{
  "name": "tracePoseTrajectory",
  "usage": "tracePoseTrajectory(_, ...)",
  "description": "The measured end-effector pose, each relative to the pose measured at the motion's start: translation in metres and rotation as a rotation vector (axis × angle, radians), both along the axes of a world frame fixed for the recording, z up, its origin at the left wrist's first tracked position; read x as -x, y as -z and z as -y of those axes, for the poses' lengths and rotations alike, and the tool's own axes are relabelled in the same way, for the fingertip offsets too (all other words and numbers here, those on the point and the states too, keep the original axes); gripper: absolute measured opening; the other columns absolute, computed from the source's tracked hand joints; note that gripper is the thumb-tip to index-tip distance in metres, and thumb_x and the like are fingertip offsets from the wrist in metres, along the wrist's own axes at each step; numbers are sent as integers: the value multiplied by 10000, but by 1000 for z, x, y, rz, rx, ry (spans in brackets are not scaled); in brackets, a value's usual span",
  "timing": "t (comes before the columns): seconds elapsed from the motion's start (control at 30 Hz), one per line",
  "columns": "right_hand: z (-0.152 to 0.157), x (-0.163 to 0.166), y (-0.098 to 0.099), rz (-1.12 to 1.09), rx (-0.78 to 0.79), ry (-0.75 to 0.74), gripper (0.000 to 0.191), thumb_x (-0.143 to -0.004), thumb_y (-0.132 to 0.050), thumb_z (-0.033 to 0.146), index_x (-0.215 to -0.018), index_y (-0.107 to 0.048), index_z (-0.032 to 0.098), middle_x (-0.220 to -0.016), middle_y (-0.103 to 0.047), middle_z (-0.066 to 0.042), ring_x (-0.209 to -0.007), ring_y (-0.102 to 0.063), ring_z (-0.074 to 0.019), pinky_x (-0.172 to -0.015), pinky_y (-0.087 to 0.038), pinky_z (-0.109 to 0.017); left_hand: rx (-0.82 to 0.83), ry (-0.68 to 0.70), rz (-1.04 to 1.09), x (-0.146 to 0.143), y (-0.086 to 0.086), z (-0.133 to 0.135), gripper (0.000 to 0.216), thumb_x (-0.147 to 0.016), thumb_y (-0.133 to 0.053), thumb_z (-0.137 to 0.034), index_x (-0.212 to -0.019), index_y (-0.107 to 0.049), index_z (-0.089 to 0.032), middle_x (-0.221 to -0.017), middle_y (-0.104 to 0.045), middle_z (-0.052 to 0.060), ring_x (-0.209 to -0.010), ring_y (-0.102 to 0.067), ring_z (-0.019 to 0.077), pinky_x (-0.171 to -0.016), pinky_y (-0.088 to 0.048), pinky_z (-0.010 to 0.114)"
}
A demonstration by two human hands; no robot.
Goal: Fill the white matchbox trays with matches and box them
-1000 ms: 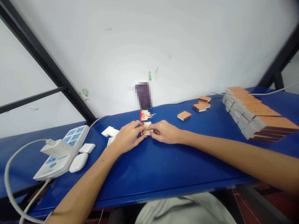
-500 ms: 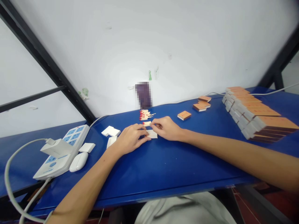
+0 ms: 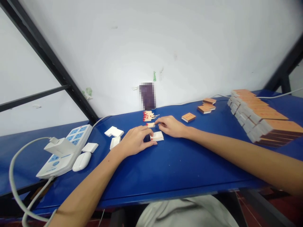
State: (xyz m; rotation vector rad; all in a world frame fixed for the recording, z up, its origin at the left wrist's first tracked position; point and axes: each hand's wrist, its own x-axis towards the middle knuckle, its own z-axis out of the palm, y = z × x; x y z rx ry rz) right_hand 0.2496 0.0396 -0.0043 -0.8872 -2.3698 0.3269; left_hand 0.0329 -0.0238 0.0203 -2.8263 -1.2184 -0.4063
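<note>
My left hand (image 3: 134, 141) rests on the blue table (image 3: 165, 164) and pinches a small white matchbox tray (image 3: 157, 136) between thumb and fingers. Red match heads show at the tray's left end. My right hand (image 3: 171, 125) lies just behind the tray with its fingertips closed on a small bunch of red-tipped matches (image 3: 150, 125). A larger heap of loose matches (image 3: 148, 116) lies further back near the wall.
Empty white trays (image 3: 114, 131) lie left of my hands. At the far left are a power strip (image 3: 65, 150) with a plug and a white earbud case (image 3: 80, 161). Orange matchboxes (image 3: 188, 117) lie behind my right arm, and a long stack of them (image 3: 257, 115) stands at the right.
The tray has been drawn out of the match heap toward me and now lies apart from it. My right hand moved back to the loose matches.
</note>
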Motion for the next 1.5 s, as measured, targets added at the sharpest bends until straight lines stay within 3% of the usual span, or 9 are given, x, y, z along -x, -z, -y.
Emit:
tracePoseTrajectory(0.1, 0, 0, 0, 9, 4, -10, 319, -816, -476, 96, -1032, -708, 135, -902, -719, -62, -762, -618, -153, -727, -424, -257, -8, -43, 18, -1, -3, 2, 346, -896, -529, -548, -946, -598, -212, -913, -656, 25, -803, -605, 190, -703, -438, 292)
tracePoseTrajectory(0.3, -1, 0, 0, 25, 10, -15, 326, -818, -491, 109, -1066, -700, 139, -841, -697, -51, -717, -596, -147, -706, -415, -256, -63, -146, 108, 7, -8, -3, 286, -997, -349, -363, -971, -587, -207, -932, -659, 28, -785, -604, 172, -704, -426, 282)
tracePoseTrajectory(0.5, -3, 1, 1, 34, -2, -25, 282, -846, -509, 139, -1053, -701, 145, -787, -676, -35, -685, -573, -140, -679, -402, -250, -99, -292, 67, 20, 0, -18, 260, -981, -359, -328, -1028, -593, -225, -941, -642, 25, -813, -612, 191, -724, -438, 307)
tracePoseTrajectory(0.77, -2, 1, 1, 62, -51, -78, 283, -934, -460, 232, -1058, -707, 169, -945, -716, -77, -839, -624, -182, -751, -412, -277, -48, -289, -78, 18, 13, -22, 352, -970, -377, -339, -1243, -582, -253, -1016, -606, 53, -812, -622, 194, -711, -457, 312)
tracePoseTrajectory(0.93, -4, 1, 3, 61, -39, -64, 292, -915, -455, 185, -1057, -709, 161, -984, -714, -81, -878, -621, -187, -768, -412, -278, -38, -294, -100, 17, 13, -21, 364, -975, -369, -355, -1226, -613, -255, -999, -605, 51, -783, -616, 187, -701, -459, 309)
tracePoseTrajectory(1.13, -4, 0, 3, 99, -69, -61, 284, -889, -471, 168, -1001, -733, 164, -823, -651, -60, -751, -572, -157, -700, -387, -257, -32, -295, -98, 17, 12, -20, 364, -973, -376, -349, -1215, -626, -244, -993, -608, 53, -783, -614, 178, -713, -461, 300)
tracePoseTrajectory(1.5, -4, 0, 2, 97, -43, -78, 351, -898, -446, 148, -1134, -706, 170, -963, -702, -88, -858, -613, -185, -770, -419, -281, -43, -273, -75, 16, 12, -19, 357, -968, -385, -347, -1220, -615, -240, -989, -607, 60, -790, -620, 189, -715, -478, 307)
